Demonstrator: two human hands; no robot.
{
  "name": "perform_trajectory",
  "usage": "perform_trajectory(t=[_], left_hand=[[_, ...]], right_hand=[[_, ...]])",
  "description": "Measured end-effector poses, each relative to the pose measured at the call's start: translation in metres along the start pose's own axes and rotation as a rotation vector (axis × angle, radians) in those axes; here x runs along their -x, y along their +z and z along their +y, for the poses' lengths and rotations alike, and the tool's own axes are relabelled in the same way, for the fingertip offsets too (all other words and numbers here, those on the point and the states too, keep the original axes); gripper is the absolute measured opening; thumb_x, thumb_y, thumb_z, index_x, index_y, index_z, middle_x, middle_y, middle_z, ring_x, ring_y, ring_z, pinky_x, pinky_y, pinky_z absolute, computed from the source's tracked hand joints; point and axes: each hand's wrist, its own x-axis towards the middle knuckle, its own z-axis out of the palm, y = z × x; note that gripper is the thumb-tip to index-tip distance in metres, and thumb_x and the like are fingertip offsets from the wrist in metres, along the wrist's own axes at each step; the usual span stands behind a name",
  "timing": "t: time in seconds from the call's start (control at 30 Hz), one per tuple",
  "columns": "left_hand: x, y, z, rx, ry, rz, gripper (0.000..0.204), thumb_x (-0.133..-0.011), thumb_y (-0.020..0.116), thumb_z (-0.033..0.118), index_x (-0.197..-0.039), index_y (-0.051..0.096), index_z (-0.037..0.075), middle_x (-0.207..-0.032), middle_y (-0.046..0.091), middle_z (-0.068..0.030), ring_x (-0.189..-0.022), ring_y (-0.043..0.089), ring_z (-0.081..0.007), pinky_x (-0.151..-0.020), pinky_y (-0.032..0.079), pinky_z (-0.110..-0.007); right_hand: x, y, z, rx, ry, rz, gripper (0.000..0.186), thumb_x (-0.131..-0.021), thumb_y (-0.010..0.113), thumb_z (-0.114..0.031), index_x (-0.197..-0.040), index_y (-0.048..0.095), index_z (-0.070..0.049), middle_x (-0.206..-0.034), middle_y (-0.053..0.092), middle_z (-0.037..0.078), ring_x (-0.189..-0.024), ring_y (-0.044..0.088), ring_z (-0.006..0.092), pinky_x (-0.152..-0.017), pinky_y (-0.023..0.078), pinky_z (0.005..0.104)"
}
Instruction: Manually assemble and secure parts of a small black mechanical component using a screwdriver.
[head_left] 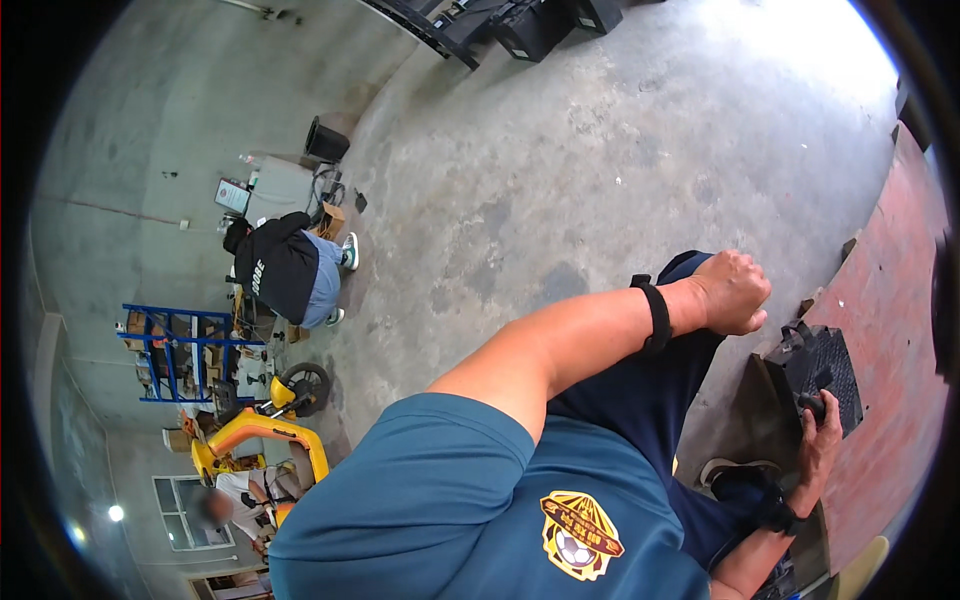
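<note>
Left hand [732, 291] fisted, apart — right hand [821, 443] clasped on a small rounded black object [812, 404] at a black textured block [818, 358].

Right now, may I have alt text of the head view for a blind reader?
The person's right hand is at a black textured box; the left hand, a fist, is over a dark trouser leg. Someone in black and a yellow vehicle are farther off.

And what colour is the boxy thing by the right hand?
The boxy thing is black: head view.
</note>
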Motion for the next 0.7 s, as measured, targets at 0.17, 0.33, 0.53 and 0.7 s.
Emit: perform_trajectory(t=[0.17,0.33,0.53,0.7], left_hand=[[0.000,0.000,0.000,0.018,-0.004,0.026,0.033,-0.079,0.068,0.037,-0.074,0.069,0.004,-0.079,0.069,-0.0129,-0.081,0.068,-0.0306,-0.075,0.053,-0.042],[0.000,0.000,0.001,0.010,0.007,0.041,0.033,-0.078,0.068,0.037,-0.074,0.069,0.005,-0.079,0.070,-0.0135,-0.081,0.069,-0.0309,-0.074,0.053,-0.043],[0.000,0.001,0.001,0.012,0.009,0.040,0.033,-0.078,0.067,0.038,-0.074,0.070,0.005,-0.079,0.070,-0.0141,-0.081,0.069,-0.0310,-0.075,0.054,-0.043],[-0.001,0.002,0.002,0.006,-0.005,0.021,0.033,-0.078,0.067,0.037,-0.075,0.070,0.004,-0.079,0.070,-0.0139,-0.082,0.069,-0.0309,-0.076,0.054,-0.043]], right_hand=[[-0.003,-0.002,-0.004,0.055,0.137,-0.064,0.039,-0.092,0.067,-0.009,-0.128,0.055,-0.004,-0.106,0.069,0.021,-0.094,0.069,0.0357,-0.084,0.053,0.0408],[-0.004,0.001,0.002,0.213,0.183,-0.024,0.041,-0.092,0.068,-0.011,-0.130,0.054,-0.004,-0.106,0.070,0.020,-0.097,0.070,0.0358,-0.085,0.053,0.0417],[0.001,0.006,0.001,-0.132,0.093,0.004,0.046,-0.092,0.068,-0.008,-0.135,0.052,-0.005,-0.110,0.071,0.016,-0.106,0.069,0.0327,-0.092,0.052,0.0384],[0.001,-0.001,-0.006,0.010,0.184,-0.064,0.042,-0.093,0.067,-0.011,-0.132,0.054,-0.006,-0.107,0.070,0.019,-0.101,0.068,0.0335,-0.088,0.052,0.0391]])
